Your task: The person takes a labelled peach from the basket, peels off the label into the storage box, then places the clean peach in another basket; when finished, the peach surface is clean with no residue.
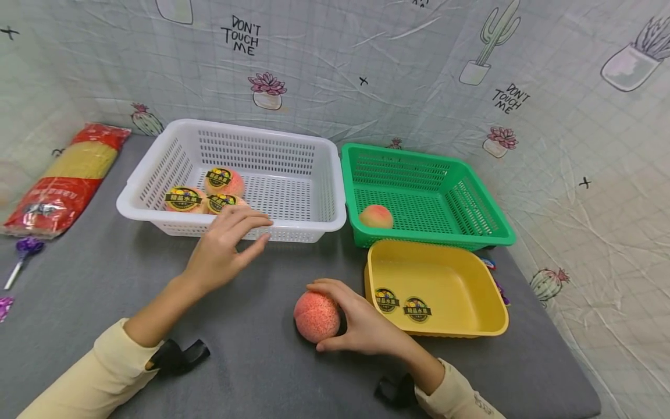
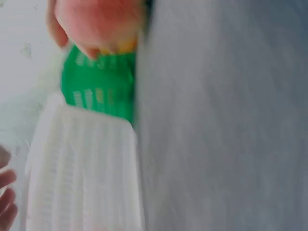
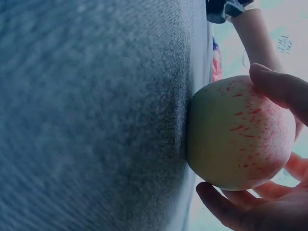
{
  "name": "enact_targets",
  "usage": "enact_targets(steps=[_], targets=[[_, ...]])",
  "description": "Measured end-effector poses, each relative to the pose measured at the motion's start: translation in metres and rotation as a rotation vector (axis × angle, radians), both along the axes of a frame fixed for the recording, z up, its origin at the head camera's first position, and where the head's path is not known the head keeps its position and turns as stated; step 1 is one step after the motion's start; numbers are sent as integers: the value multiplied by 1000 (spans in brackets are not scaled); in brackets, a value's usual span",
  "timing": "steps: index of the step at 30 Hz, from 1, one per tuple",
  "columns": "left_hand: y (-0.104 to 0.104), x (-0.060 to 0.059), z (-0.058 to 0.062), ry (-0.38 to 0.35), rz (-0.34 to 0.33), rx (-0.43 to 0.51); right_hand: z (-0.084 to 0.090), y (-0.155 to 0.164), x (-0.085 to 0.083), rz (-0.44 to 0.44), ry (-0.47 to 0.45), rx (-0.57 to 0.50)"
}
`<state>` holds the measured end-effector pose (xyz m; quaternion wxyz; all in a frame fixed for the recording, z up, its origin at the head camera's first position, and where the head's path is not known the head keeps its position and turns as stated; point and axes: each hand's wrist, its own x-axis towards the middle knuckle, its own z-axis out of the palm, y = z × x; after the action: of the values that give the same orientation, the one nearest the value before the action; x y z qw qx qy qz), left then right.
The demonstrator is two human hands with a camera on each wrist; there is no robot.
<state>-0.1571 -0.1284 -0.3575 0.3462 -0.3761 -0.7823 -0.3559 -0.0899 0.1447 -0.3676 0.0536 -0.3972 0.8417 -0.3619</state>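
My right hand (image 1: 361, 323) holds a pink peach (image 1: 316, 317) low over the grey table, thumb on the near side and fingers over the far side. In the right wrist view the peach (image 3: 243, 134) sits right against the grey cloth, its pale underside showing, with thumb and fingers around it. Fingers bent a little and nothing in them, my left hand (image 1: 225, 247) hovers by the front rim of the white basket (image 1: 324, 224). Inside that basket lie three peaches (image 1: 230, 180) with black-and-gold stickers. One peach (image 1: 377, 216) without a visible sticker lies in the green basket (image 1: 445, 237).
A yellow basin (image 1: 460, 279) with two stickers (image 1: 417, 309) on it stands before the green basket. To the left lie a red and yellow packet (image 1: 68, 180) and a purple lollipop (image 1: 28, 247). A patterned cloth (image 1: 314, 46) hangs behind the table.
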Motion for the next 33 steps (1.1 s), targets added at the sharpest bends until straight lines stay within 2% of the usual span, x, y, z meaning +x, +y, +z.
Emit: enact_targets(steps=[3, 5, 11, 17, 21, 26, 30, 33], targets=[[-6, -3, 2, 33, 131, -1, 0, -1, 0, 2, 12, 4], [-8, -5, 1, 12, 164, -7, -1, -2, 0, 3, 16, 4], [-11, -5, -4, -40, 186, -15, 0, -4, -1, -5, 32, -15], [-12, -4, -3, -56, 210, -22, 9, -5, 2, -12, -24, -35], [-11, -5, -3, -74, 223, -43, 29, -1, 8, 2, -49, -70], [-10, -5, -2, -82, 222, -53, 66, 13, 8, 23, 30, -95], [-9, -5, -3, -74, 216, -46, 95, 31, -6, -27, 77, -107], [-10, -5, -3, -71, 218, -42, 111, 48, -28, -118, 127, -75]])
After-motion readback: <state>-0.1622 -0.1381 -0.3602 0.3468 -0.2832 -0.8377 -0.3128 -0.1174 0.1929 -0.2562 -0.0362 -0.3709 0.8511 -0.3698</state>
